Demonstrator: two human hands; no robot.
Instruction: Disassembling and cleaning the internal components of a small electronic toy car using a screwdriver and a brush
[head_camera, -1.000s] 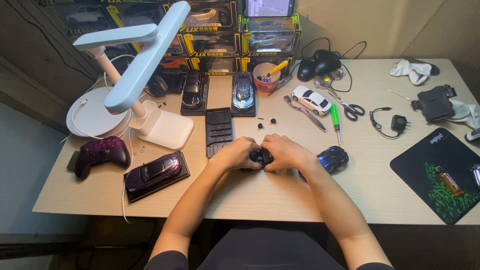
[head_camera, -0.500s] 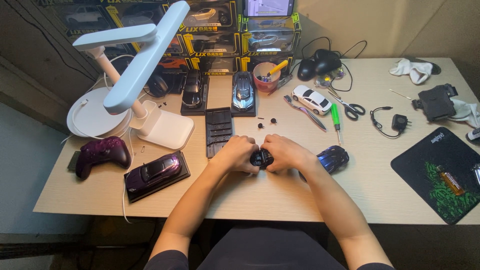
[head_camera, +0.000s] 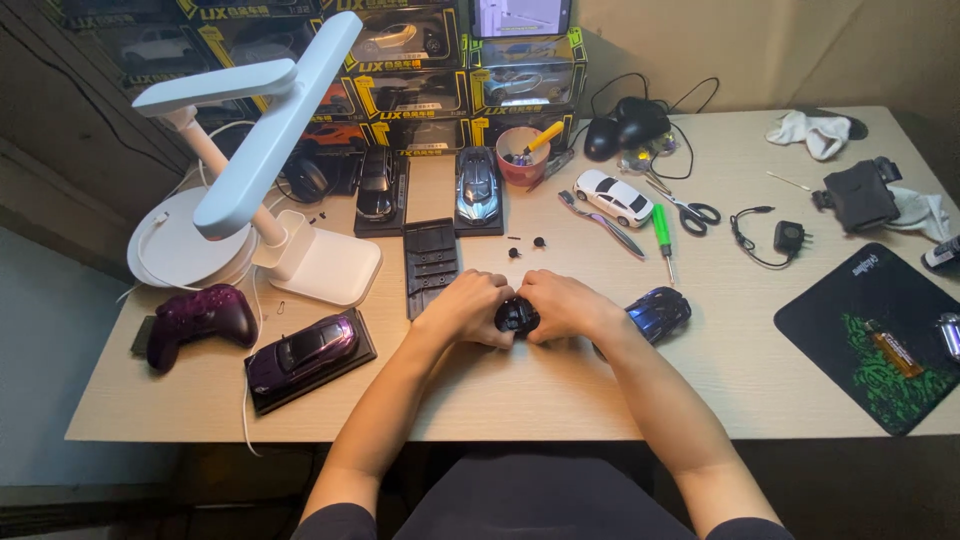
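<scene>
Both hands meet at the middle of the wooden desk (head_camera: 560, 390). My left hand (head_camera: 465, 308) and my right hand (head_camera: 562, 305) grip a small black model car part (head_camera: 517, 316) between them, fingers curled around it. Just right of my right wrist lies a blue model car body (head_camera: 658, 312). A black ribbed base plate (head_camera: 431, 266) lies just beyond my left hand. Two tiny black wheels (head_camera: 526, 246) sit on the desk beyond the hands.
A white desk lamp (head_camera: 270, 160) stands at the left, with a purple game controller (head_camera: 200, 318) and a purple model car on a base (head_camera: 305, 352). Boxed model cars (head_camera: 460, 60) line the back. A white model car (head_camera: 614, 197), scissors (head_camera: 688, 208), green screwdriver (head_camera: 662, 232), black mouse pad (head_camera: 885, 335).
</scene>
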